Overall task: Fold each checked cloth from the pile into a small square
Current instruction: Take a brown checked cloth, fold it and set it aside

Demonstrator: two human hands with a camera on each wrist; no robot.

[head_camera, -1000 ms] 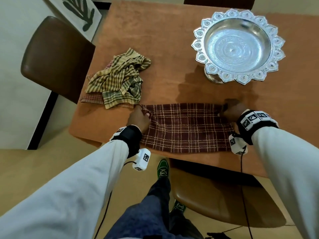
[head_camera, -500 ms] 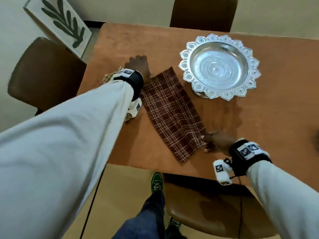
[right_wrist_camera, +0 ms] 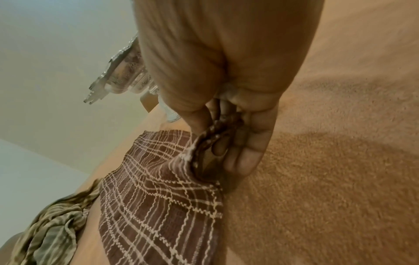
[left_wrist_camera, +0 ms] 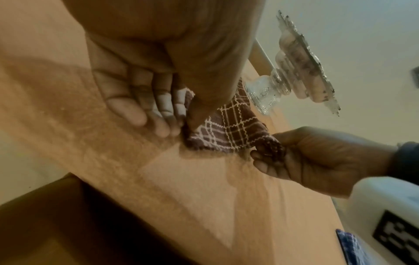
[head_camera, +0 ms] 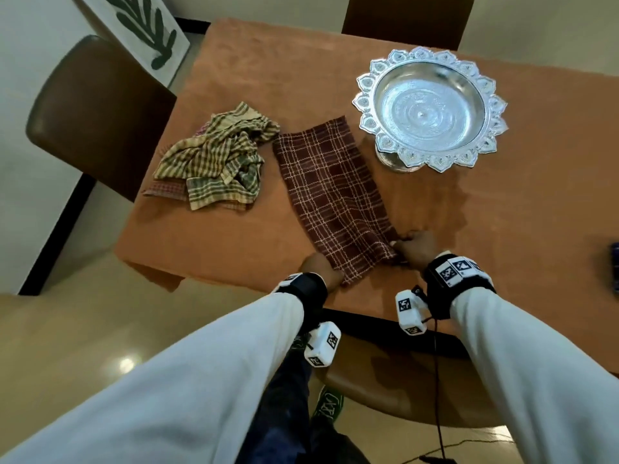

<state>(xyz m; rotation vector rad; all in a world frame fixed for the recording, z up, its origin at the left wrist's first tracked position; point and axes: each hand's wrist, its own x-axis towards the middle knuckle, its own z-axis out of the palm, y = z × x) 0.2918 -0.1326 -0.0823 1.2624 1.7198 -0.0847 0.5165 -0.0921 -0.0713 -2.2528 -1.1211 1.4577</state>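
A maroon checked cloth [head_camera: 330,192], folded into a long strip, lies on the orange table [head_camera: 335,72] and runs from the near edge toward the silver bowl. My left hand [head_camera: 323,271] pinches its near left corner [left_wrist_camera: 195,132] between thumb and fingers. My right hand [head_camera: 415,246] pinches the near right corner [right_wrist_camera: 211,141], lifted slightly off the table. The pile of olive and tan checked cloths [head_camera: 217,159] lies crumpled to the left of the strip, also seen in the right wrist view [right_wrist_camera: 52,231].
An ornate silver pedestal bowl [head_camera: 430,108] stands at the back right, close to the strip's far end. Brown chairs stand at the left [head_camera: 97,112], at the far side [head_camera: 405,18] and under the near edge. A dark blue object [head_camera: 614,272] lies at the table's right edge.
The strip was swung from lying across the near edge to lying lengthwise away from me. My left hand came back from the far end to the near left corner; the right hand kept its corner.
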